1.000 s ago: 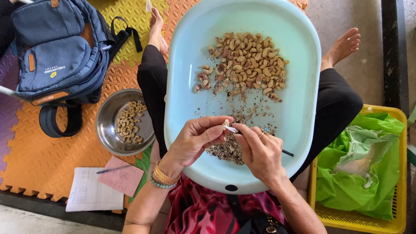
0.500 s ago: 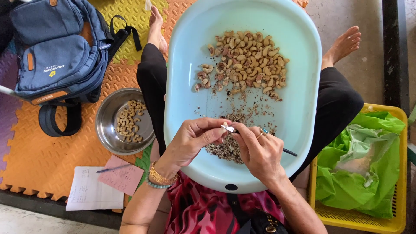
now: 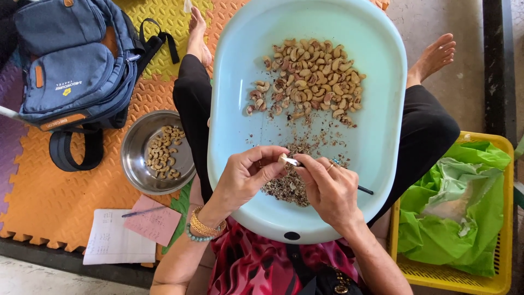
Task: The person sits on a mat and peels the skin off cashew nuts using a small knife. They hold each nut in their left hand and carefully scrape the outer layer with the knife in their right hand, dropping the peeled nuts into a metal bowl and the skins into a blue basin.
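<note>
Nearest, a red patterned garment (image 3: 256,267) at the lower edge, and above it the near rim of a pale blue oval tub (image 3: 376,147) resting across the lap. Left hand (image 3: 245,177), with gold and bead bangles (image 3: 203,226) at the wrist, curled in, thumb and forefinger pinched narrow on a single pale cashew nut (image 3: 283,159). Right hand (image 3: 329,188) closed around a thin dark-handled tool (image 3: 364,190), metal tip touching that nut, a ring on one finger. Directly beneath both hands, a heap of brownish skin scraps (image 3: 284,188) on the tub floor, more flecks scattered just beyond. Farther up the tub, well apart from the hands, a loose pile of unpeeled cashews (image 3: 308,79). To the left on the orange foam mat (image 3: 60,191), a steel bowl (image 3: 136,139) holding pale peeled nuts (image 3: 162,153), with white and pink paper sheets (image 3: 117,240) and a pen near it. To the right, a yellow basket (image 3: 505,218) lined with a green plastic bag (image 3: 456,213). Farthest: a blue backpack (image 3: 76,65) at upper left, black-trousered legs under the tub, and bare feet (image 3: 434,54) at the top.
</note>
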